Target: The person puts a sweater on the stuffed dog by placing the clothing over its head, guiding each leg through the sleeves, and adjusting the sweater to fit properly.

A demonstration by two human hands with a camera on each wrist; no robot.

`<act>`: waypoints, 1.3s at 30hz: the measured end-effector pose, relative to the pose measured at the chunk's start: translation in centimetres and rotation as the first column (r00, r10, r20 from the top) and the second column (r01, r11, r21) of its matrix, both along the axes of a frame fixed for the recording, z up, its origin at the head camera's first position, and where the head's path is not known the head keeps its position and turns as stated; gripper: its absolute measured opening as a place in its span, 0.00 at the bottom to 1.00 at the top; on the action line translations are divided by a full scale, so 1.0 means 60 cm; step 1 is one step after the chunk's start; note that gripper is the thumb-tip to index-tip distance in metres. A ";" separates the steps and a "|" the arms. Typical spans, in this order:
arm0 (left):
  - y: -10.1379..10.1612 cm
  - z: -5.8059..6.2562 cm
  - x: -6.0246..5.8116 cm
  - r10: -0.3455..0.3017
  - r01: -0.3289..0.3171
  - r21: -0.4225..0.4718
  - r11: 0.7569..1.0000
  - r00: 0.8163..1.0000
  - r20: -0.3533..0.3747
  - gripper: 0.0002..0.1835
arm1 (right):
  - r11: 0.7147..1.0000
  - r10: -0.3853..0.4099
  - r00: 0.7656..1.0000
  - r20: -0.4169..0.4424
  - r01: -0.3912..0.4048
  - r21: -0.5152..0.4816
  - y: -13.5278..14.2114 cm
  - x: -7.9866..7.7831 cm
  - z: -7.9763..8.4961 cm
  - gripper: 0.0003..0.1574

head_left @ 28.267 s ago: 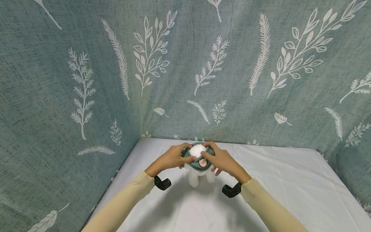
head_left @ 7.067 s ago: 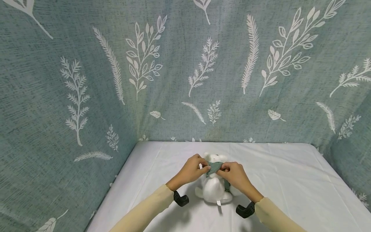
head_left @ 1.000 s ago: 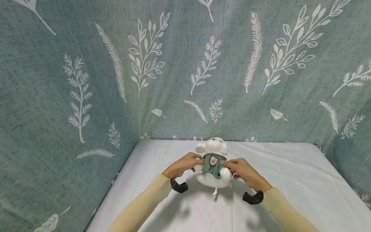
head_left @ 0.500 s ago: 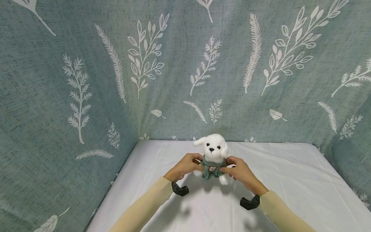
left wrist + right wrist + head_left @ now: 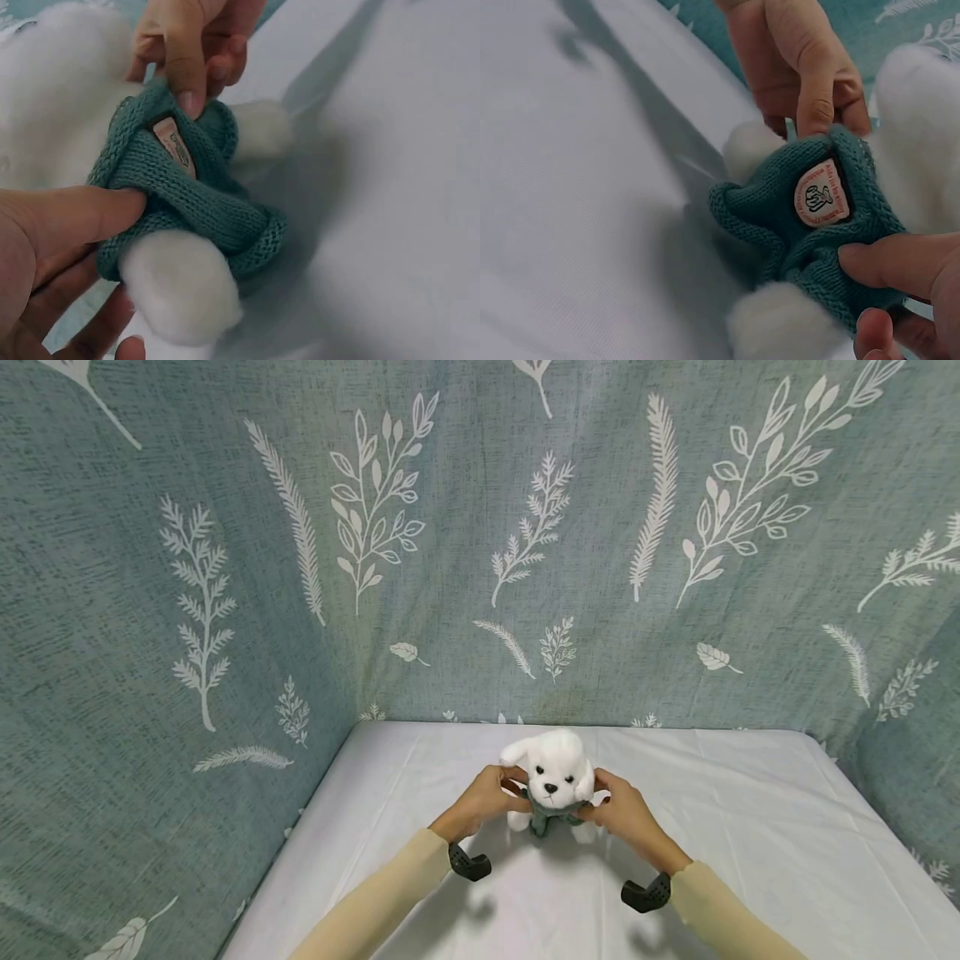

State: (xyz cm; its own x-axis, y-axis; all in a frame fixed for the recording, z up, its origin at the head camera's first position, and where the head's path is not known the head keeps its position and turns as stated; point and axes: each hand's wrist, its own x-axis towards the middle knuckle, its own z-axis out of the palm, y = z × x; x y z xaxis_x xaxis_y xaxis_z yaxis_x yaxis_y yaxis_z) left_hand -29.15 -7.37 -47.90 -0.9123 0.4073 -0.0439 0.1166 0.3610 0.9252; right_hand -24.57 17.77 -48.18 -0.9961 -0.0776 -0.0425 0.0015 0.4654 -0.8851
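Note:
A white plush dog (image 5: 558,758) stands on the white-covered table between the two hands, its face turned toward me and tipped slightly down. It wears a green knitted sweater (image 5: 780,202) with a pink patch on the chest; its front paws (image 5: 180,285) stick out below the sleeves. My left hand (image 5: 486,797) holds the sweater at the dog's side on the left, thumb pressed into the knit at the front. On the other side my right hand (image 5: 628,814) grips the sweater near the neck, thumb in front. The dog's head hides most of the sweater in the head view.
White cloth (image 5: 750,835) covers the table. A teal curtain (image 5: 465,527) with white leaf prints hangs close behind it and along the left side. Black wrist devices (image 5: 470,864) sit on both wrists.
A second ago the dog was tipped back with its chest up; it has since swung upright and its head has dipped forward over the sweater. Both hands have kept hold at its sides.

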 end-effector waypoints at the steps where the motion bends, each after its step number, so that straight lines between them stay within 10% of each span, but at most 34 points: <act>1: 0.000 -0.002 0.001 0.004 -0.004 -0.004 1.000 1.000 -0.003 0.17 | 1.000 0.001 1.000 -0.003 -0.001 0.008 0.000 0.000 -0.002 0.30; 25: 0.006 -0.035 0.012 0.034 -0.030 0.082 0.996 0.998 -0.056 0.20 | 0.999 0.006 0.999 -0.043 -0.003 0.051 -0.003 0.008 -0.014 0.25; 32: -0.023 -0.010 -0.004 -0.086 0.087 0.022 0.996 0.996 -0.024 0.17 | 0.996 0.061 0.997 -0.036 -0.058 0.074 0.004 0.011 -0.010 0.27; 39: -0.053 0.053 -0.028 -0.205 0.204 -0.027 0.979 0.978 -0.023 0.38 | 0.989 0.119 0.993 -0.012 -0.117 0.094 0.026 0.017 0.002 0.33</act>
